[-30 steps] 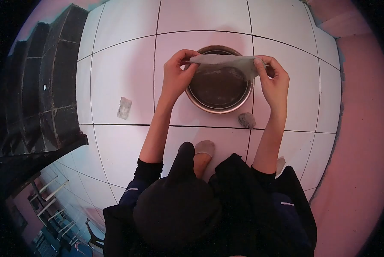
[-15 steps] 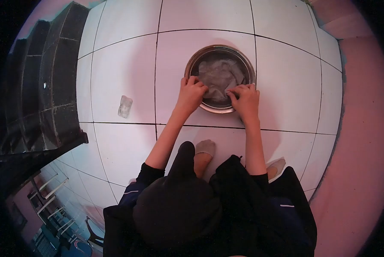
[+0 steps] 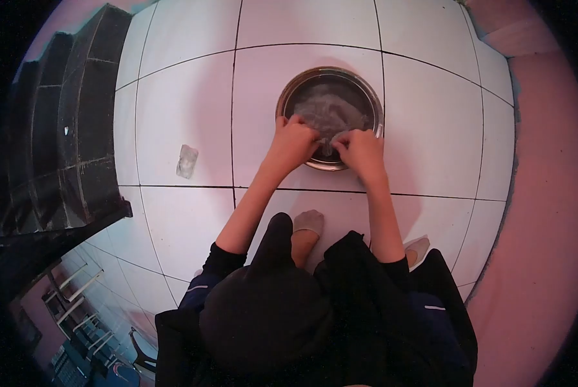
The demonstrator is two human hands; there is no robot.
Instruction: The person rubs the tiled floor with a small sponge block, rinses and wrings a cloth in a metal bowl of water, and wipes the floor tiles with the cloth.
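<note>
Head view | grey cloth [image 3: 331, 111] has come down, so it's bunched inside the basin [image 3: 328, 166], upper centre | your right hand [image 3: 364, 153] pinches its near edge; left hand [image 3: 291, 147], can't tell

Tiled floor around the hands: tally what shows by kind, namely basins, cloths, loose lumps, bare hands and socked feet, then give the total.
Metal basin: 1
Grey cloth, in the basin: 1
Pale lump: 1
Bare hands, left hand and right hand: 2
Socked feet, left foot and right foot: 2
Total: 7
</note>
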